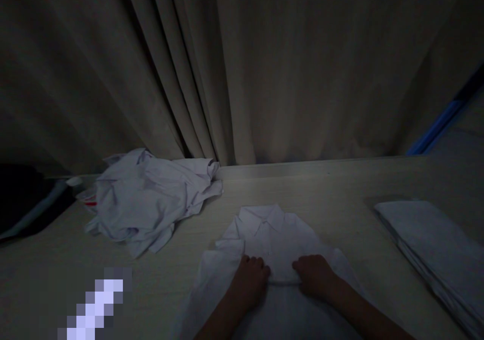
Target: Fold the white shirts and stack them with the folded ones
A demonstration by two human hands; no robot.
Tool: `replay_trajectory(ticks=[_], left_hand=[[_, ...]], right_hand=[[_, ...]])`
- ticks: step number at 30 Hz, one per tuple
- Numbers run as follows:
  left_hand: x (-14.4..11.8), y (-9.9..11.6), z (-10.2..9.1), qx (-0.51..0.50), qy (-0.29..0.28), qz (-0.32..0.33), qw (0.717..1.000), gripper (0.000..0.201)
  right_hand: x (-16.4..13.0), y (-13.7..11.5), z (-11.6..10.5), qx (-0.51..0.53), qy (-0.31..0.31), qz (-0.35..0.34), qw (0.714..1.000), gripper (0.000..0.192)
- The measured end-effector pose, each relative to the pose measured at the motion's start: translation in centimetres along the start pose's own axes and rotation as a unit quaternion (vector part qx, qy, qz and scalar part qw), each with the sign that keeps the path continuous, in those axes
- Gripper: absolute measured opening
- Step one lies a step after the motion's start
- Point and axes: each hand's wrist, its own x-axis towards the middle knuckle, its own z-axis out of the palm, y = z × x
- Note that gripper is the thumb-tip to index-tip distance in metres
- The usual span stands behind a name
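You are gripping the folded edge of the white shirt (270,239) with your left hand (249,277) and right hand (313,274), both clamped on the cloth.

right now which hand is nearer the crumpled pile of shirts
Left. The left hand rests on the shirt, on the side toward the crumpled pile; the right hand lies farther from it.
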Motion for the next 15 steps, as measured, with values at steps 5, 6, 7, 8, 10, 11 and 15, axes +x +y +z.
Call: replay_trajectory(ticks=[5,6,7,8,10,11,15], left_hand=[[-1.4,0.7,0.3,-0.002,0.002,-0.003,1.0,0.024],[-1.5,0.7,0.2,-0.012,0.006,-0.006,1.0,0.026],[-1.5,0.7,0.1,-0.025,0.007,-0.008,1.0,0.03],[-1.4,0.6,0.1,-0.038,0.007,-0.009,0.999,0.033],[-1.1,0.5,-0.1,-0.059,-0.002,-0.01,0.998,0.034],[-0.9,0.5,-0.1,-0.066,-0.007,-0.01,0.998,0.031],[-0.6,0.2,-0.1,-0.086,-0.011,-0.001,0.996,0.025]], right_hand=[[-1.5,0.1,1.8,0.056,0.054,-0.046,0.996,0.037],[-1.6,0.2,1.8,0.071,0.06,-0.049,0.994,0.039],[-1.7,0.2,1.8,0.083,0.063,-0.046,0.994,0.042],[-1.8,0.3,1.7,0.093,0.062,-0.04,0.993,0.046],[-1.8,0.4,1.2,0.115,0.051,-0.035,0.991,0.052],[-1.8,0.4,1.0,0.13,0.042,-0.04,0.99,0.053],[-1.6,0.8,0.2,0.21,0.034,-0.096,0.972,0.049]])
